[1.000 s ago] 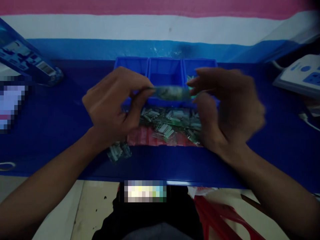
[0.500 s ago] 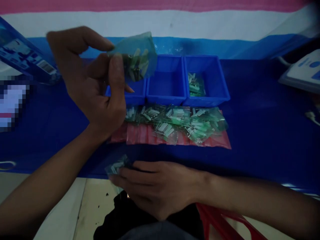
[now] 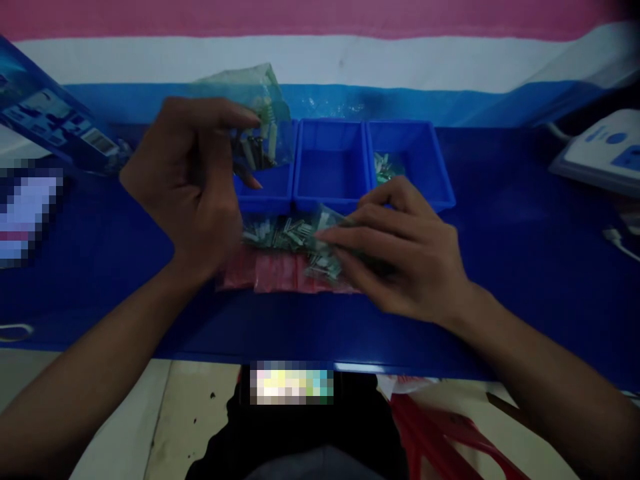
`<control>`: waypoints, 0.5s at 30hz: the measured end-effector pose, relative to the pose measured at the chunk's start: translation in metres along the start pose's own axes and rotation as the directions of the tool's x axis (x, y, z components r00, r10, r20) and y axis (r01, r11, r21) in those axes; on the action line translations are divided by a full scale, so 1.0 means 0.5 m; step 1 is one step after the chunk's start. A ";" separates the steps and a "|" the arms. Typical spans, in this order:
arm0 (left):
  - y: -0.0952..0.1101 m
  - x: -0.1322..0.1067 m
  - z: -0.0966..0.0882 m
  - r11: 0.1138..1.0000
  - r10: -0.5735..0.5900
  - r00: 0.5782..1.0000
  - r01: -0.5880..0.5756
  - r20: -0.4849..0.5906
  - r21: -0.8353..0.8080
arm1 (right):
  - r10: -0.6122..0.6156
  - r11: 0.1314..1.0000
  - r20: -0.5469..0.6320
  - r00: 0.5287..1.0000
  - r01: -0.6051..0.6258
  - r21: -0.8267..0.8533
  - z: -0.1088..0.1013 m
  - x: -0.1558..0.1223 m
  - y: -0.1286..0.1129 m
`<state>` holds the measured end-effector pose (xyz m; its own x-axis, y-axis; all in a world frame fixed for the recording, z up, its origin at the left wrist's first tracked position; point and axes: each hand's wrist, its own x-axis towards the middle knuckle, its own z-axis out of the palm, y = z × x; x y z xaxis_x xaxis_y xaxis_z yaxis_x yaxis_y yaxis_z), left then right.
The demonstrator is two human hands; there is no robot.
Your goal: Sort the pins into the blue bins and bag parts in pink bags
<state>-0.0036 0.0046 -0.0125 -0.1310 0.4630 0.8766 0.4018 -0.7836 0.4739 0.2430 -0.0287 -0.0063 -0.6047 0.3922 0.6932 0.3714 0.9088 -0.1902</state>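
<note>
Raised above the left bin, my left hand [image 3: 195, 167] pinches a clear greenish plastic bag [image 3: 273, 123] between thumb and fingers. Pale plugs and dark screw-like pieces show inside it. Over the row of bags, my right hand [image 3: 410, 257] has its fingertips closed on another small plastic bag [image 3: 327, 217], partly covered by the fingers. Just under it lie similar bags of small pale parts [image 3: 295, 232], spread on a row of red plastic bags [image 3: 275, 270]. My right hand hides the right part of both rows.
Blue bins stand behind the bags: a middle bin [image 3: 333, 200] and a right bin [image 3: 440, 173] with a bag of parts [image 3: 387, 167] inside. A blue box [image 3: 60, 113] leans at the left, and a white device [image 3: 605, 147] sits at the right. A pixelated screen rests on my lap.
My right hand has moved from the table's front edge up and right to the bags, carrying its small bag. My left hand has shifted slightly, still holding its bag.
</note>
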 end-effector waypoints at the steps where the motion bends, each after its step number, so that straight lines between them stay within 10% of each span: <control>1: 0.004 0.000 0.002 0.999 -0.023 1.000 0.023 -0.005 -0.026 | 0.015 0.998 0.032 0.999 -0.014 -0.053 -0.002 0.000 0.011; 8: -0.024 0.005 0.014 0.900 -0.051 0.988 0.108 0.143 -0.423 | 0.089 0.988 0.130 0.987 -0.071 -0.138 0.002 -0.005 0.019; 15: -0.010 0.010 0.010 0.940 -0.045 0.970 0.123 0.240 -0.319 | 0.236 0.971 -0.007 0.972 -0.236 0.030 -0.024 0.003 -0.001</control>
<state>-0.0019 0.0130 -0.0110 0.0729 0.5836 0.8088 0.0719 -0.8119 0.5793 0.2504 -0.0301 0.0033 -0.4953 0.5946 0.6333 0.4821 0.7946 -0.3690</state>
